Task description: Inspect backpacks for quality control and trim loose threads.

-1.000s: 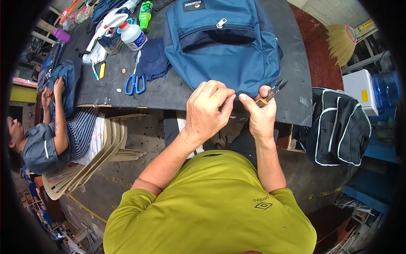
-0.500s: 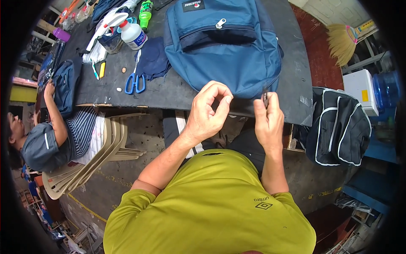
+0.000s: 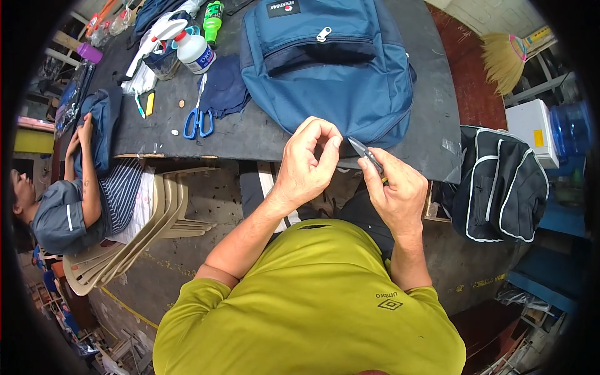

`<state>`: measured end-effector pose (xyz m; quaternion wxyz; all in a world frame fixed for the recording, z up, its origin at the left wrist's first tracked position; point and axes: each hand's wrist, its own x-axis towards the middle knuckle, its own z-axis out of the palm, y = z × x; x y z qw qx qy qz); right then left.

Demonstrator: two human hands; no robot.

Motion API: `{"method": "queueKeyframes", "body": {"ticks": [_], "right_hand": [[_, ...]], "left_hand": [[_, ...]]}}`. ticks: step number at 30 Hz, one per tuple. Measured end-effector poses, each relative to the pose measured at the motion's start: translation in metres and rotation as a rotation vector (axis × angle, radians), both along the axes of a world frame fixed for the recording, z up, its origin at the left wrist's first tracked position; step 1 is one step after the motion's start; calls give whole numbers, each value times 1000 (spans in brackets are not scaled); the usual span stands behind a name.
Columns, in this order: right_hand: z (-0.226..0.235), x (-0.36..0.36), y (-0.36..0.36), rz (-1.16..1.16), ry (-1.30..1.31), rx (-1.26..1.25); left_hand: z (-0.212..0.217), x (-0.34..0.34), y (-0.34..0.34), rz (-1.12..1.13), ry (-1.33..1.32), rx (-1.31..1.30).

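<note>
A blue backpack (image 3: 340, 94) lies on the dark table in front of me, its lower end towards me and its front pocket gaping a little. My left hand (image 3: 306, 164) is at the table's near edge, thumb and forefinger pinched together; whatever they hold is too small to make out. In my right hand (image 3: 400, 190) is a pair of thread snips (image 3: 361, 150), dark-bladed with a bit of yellow at the grip. Its tip points up and left, close beside my left fingertips and near the bag's lower edge.
Left of the bag are blue-handled scissors (image 3: 198, 124), a navy cloth (image 3: 225, 87), a spray bottle (image 3: 195, 51) and a green bottle (image 3: 213, 24). A black bag with white piping (image 3: 497, 187) stands at right. Another person (image 3: 65, 209) works at left, by stacked chairs (image 3: 156, 225).
My right hand has turned and swung the snips left, so the blades now lie beside my left fingertips. My left hand has hardly moved. The other person's hands have come together on blue fabric.
</note>
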<state>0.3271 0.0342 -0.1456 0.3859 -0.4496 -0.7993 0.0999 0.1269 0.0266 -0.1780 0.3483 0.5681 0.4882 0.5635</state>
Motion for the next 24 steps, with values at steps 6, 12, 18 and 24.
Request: {"method": "queueKeyframes", "body": {"ticks": [6, 12, 18, 24], "right_hand": [[-2, -4, 3, 10, -27, 14], [-8, -1, 5, 23, -48, 7], [-39, 21, 29, -133, 616, -559], [-41, 10, 66, -145, 1017, -932]], "left_hand": [[1, 0, 0, -5, 13, -8], [4, 2, -1, 1, -18, -20], [14, -3, 10, 84, 315, 348], [22, 19, 17, 96, 580, 420]]}}
